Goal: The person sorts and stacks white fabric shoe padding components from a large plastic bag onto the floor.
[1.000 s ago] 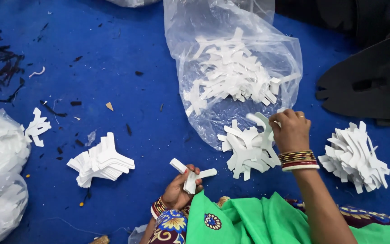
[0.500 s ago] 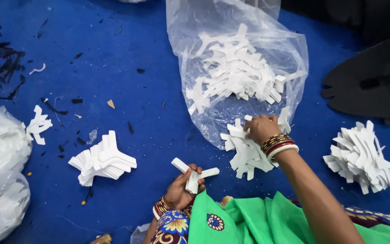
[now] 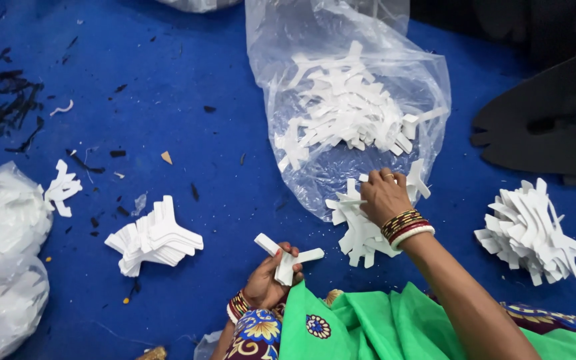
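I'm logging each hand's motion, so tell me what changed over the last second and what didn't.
The right hand moved left from the far edge of the white cut-out pile by the bag mouth onto its top, fingers now pressed on the pieces. The left hand kept holding a few white Y-shaped pieces in the same spot. The clear plastic bag, the stack at left and the stack at right stayed put.

A neat fan of white cutouts [image 3: 155, 237] lies at lower left on the blue floor [image 3: 168, 80]. White bags [image 3: 1, 260] fill the left edge, black scraps [image 3: 1, 107] the upper left, another white stack [image 3: 531, 230] the right, black sheets [image 3: 541, 127] above it.
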